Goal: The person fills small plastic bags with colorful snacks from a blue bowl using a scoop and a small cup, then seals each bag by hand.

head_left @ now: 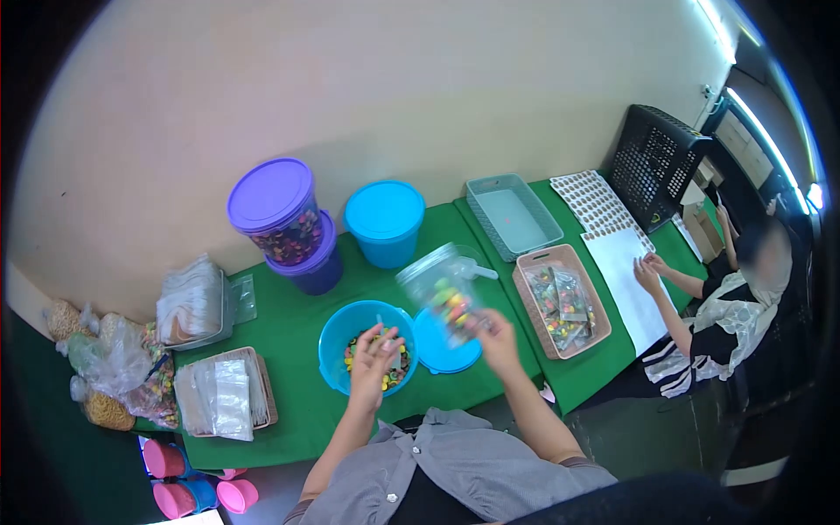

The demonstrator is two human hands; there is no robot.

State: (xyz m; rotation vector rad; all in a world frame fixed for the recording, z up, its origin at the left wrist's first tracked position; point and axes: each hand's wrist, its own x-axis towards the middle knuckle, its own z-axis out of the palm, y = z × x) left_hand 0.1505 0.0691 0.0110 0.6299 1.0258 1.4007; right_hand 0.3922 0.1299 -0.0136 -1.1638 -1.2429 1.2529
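From the head camera, the grey shirt [455, 472] fills the bottom edge, nearest of all. Above it, the left hand [374, 359] rests with curled fingers at the near rim of a blue bowl [337, 346] of coloured sweets [395, 374], and pinches a small clear bag [391, 343] over them. The right hand [494, 337], at about three o'clock from the left one, is closed round the bottom of a clear jar [442, 284], which is tilted and blurred, with sweets inside; the jar sits at eleven o'clock from that hand. A blue lid [442, 350] lies flat on the green table [289, 324], just beside the bowl.

At nine o'clock from the bowl, a tray of clear bags [223, 394] rests. At twelve o'clock stand a blue tub [385, 219] and two stacked purple tubs [284, 219]. At three o'clock a brown basket [560, 302] holds filled packets. Beyond it, another person's hands [652, 271] touch a white sheet [634, 280].
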